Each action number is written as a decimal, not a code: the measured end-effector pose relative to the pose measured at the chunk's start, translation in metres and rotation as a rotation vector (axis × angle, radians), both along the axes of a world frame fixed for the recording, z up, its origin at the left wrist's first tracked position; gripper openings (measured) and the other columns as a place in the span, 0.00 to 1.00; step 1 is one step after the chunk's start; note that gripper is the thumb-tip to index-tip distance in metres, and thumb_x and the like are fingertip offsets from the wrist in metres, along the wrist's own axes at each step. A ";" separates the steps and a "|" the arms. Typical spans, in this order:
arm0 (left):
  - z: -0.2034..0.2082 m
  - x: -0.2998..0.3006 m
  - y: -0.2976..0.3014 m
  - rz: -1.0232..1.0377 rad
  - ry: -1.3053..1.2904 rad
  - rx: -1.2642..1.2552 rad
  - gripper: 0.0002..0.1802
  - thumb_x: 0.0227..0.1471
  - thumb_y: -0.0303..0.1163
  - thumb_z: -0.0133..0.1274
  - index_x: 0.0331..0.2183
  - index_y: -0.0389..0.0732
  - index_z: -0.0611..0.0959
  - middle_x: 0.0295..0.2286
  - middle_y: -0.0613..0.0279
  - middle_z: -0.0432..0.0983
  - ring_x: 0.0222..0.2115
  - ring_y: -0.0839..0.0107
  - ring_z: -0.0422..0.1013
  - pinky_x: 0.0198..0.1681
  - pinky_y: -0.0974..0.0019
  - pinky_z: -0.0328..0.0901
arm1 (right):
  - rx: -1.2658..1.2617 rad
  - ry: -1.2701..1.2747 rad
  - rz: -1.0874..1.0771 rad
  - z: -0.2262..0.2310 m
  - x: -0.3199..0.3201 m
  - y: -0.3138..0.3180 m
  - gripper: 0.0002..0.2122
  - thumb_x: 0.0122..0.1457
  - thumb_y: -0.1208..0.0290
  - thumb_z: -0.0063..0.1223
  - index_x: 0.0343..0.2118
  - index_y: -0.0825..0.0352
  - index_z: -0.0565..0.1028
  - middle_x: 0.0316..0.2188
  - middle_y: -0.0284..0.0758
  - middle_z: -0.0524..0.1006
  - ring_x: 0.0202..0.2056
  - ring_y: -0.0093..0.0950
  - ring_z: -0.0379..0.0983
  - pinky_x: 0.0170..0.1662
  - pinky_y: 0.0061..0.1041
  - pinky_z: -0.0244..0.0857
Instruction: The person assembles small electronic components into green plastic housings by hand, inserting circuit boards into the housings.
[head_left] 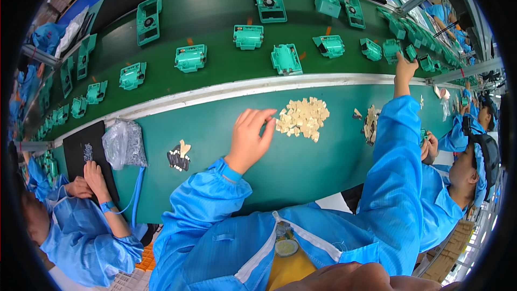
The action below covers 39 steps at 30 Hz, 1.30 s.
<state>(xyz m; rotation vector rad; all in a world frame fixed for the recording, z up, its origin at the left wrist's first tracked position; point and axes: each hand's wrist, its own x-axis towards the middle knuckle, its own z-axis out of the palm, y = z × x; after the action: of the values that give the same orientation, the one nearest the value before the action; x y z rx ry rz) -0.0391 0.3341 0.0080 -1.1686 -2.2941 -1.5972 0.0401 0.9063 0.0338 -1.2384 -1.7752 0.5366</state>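
My left hand (251, 136) hovers over the green bench, fingers apart and nothing visible in it. Its fingertips are at the left side of a pile of small cream-coloured flat pieces (304, 118). With my right arm stretched far forward, my right hand (405, 68) is over the conveyor, its fingers closed at the near edge of a teal plastic housing (392, 49). The fingertips are partly hidden there. A smaller cluster of black and cream pieces (178, 157) lies left of my left hand. Another mixed pile (371, 124) lies beside my right sleeve.
More teal housings (190, 57) stand along the green conveyor belt (215, 27), behind a pale metal rail (226, 87). A clear bag of small parts (124, 144) sits left by a black mat (99, 164), where a co-worker's hands (92, 180) work. Another co-worker (458, 178) sits close on the right.
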 end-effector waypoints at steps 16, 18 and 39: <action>0.030 0.005 -0.041 0.117 -0.447 0.300 0.15 0.59 0.24 0.57 0.48 0.34 0.79 0.37 0.64 0.77 0.37 0.77 0.70 0.45 0.72 0.66 | -0.616 -0.706 1.771 0.067 -0.005 -0.396 0.42 0.52 0.71 0.60 0.69 0.68 0.51 0.41 0.41 0.79 0.35 0.30 0.74 0.39 0.28 0.70; 0.036 0.011 -0.059 0.113 -0.454 0.303 0.16 0.59 0.24 0.56 0.49 0.34 0.78 0.37 0.64 0.77 0.38 0.77 0.70 0.45 0.72 0.66 | -0.625 -0.876 1.793 0.062 -0.009 -0.415 0.44 0.51 0.71 0.65 0.70 0.65 0.51 0.47 0.41 0.78 0.41 0.30 0.74 0.43 0.29 0.70; 0.054 0.066 -0.091 -0.301 -0.101 -0.556 0.45 0.38 0.37 0.72 0.58 0.43 0.72 0.55 0.52 0.65 0.59 0.48 0.59 0.64 0.45 0.55 | -1.164 0.340 0.927 0.001 0.123 -0.472 0.05 0.59 0.85 0.55 0.28 0.69 0.73 0.33 0.33 0.76 0.32 0.16 0.69 0.37 0.16 0.62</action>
<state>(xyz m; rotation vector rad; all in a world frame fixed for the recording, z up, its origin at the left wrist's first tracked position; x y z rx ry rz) 0.0267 0.2431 0.0625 -1.6465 -2.8484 -1.1297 0.1629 0.4347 0.0351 -0.7776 -1.6332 2.3837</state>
